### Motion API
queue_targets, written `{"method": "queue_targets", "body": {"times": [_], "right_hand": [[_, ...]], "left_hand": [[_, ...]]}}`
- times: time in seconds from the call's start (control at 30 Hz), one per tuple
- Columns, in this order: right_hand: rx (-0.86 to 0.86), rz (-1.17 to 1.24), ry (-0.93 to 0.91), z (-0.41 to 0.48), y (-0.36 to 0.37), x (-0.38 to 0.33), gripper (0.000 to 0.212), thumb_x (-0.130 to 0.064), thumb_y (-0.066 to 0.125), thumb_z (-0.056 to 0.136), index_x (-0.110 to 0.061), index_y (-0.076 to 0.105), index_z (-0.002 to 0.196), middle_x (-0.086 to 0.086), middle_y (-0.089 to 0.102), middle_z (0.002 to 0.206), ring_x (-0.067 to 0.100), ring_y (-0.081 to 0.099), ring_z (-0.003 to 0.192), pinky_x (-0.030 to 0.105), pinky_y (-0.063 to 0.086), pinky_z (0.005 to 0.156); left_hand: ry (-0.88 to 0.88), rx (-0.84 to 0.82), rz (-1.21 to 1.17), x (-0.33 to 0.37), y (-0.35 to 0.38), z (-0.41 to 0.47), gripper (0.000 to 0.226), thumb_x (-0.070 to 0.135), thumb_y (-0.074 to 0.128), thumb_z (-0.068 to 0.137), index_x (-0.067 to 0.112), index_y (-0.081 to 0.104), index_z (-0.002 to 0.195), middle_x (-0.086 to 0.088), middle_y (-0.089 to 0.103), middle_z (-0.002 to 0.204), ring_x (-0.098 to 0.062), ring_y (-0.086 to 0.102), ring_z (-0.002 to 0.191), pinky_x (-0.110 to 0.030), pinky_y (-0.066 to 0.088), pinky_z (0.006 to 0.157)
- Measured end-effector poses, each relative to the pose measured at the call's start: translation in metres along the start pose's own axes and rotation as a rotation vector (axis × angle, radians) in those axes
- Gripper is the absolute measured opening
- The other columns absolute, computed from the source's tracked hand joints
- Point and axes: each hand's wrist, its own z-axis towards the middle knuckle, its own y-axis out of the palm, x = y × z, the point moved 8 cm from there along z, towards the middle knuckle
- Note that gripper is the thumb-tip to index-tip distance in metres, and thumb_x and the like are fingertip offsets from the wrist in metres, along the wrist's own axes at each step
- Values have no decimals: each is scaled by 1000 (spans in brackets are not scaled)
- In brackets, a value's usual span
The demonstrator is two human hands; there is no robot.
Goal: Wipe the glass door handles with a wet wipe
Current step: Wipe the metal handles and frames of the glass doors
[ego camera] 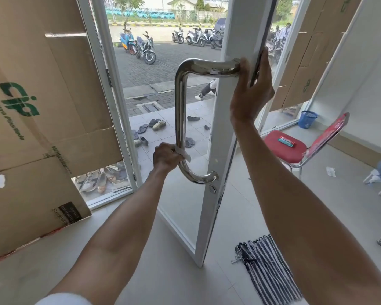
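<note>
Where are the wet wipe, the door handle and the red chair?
wet wipe (186,156): head view, loose white corner.
door handle (180,102): head view, upright bar.
red chair (280,153): head view, seat cushion.

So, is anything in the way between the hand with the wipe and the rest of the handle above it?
The left hand holds the wet wipe around the handle, low on its upright bar, which is bare above. Only at the top mount does the right hand, gripping the door edge, sit right at the handle's end.

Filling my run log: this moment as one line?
left hand holds wet wipe on handle | right hand grips door edge
</note>
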Motion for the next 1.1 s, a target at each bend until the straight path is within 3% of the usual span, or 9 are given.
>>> {"method": "queue_targets", "body": {"times": [0.23,0.37,0.5,0.57,0.63,0.73,0.87,1.0,1.1], "right_hand": [[1,-27,-142,-17,0,8,40,-3,56,92,17,50,126,29,56,128,39,53,123,46,45,103],[-30,-28,-243,-24,1,14,38,1,54,93,16,49,128,30,53,131,39,50,126,36,43,106],[-143,-32,-374,-44,5,27,39,9,43,95,13,43,134,32,41,141,41,42,133,42,50,99],[-233,-75,-428,-59,4,36,46,19,37,91,13,40,136,34,36,144,42,31,139,32,39,111],[-338,-136,-465,-75,2,43,59,27,32,81,11,41,137,35,31,146,42,25,141,25,41,108],[-453,-253,-512,-99,-6,55,55,17,21,87,9,41,137,33,29,148,42,23,142,43,39,109],[-545,-421,-541,-121,-14,72,65,-16,-5,100,8,41,138,22,32,150,36,22,143,43,29,115],[-595,-523,-554,-139,-18,88,67,-11,-10,100,5,42,139,19,34,151,30,17,143,44,25,117],[-613,-575,-539,-151,-19,104,54,-3,3,102,5,40,140,18,30,153,28,13,146,42,22,118]], "left_hand": [[-15,26,1,-11,4,0,21,28,85,56,26,78,75,6,74,80,-11,69,81,-31,58,76],[-15,45,-1,-15,7,-2,20,29,82,57,26,79,76,7,74,80,-9,69,82,-31,58,76],[1,41,-19,-18,11,-2,27,34,79,53,26,79,78,9,74,80,-7,68,82,-29,57,74],[8,41,-18,-20,13,-2,25,33,80,55,27,79,78,10,74,81,-5,67,83,-28,57,75],[2,43,-25,-21,14,-2,22,31,82,55,27,79,77,11,74,80,-4,67,82,-27,57,74],[-11,47,-34,-21,17,-2,16,27,83,54,33,76,66,14,72,73,-4,68,79,-24,57,70],[-36,27,-45,-24,21,-1,21,26,86,54,28,78,73,13,73,77,-2,67,79,-22,56,71],[-68,3,-32,-25,24,-2,20,26,84,57,28,79,76,15,72,77,2,64,78,-15,49,62],[-76,-5,-51,-23,24,-4,16,24,85,57,35,74,61,18,71,72,7,62,74,-13,46,59]]}}
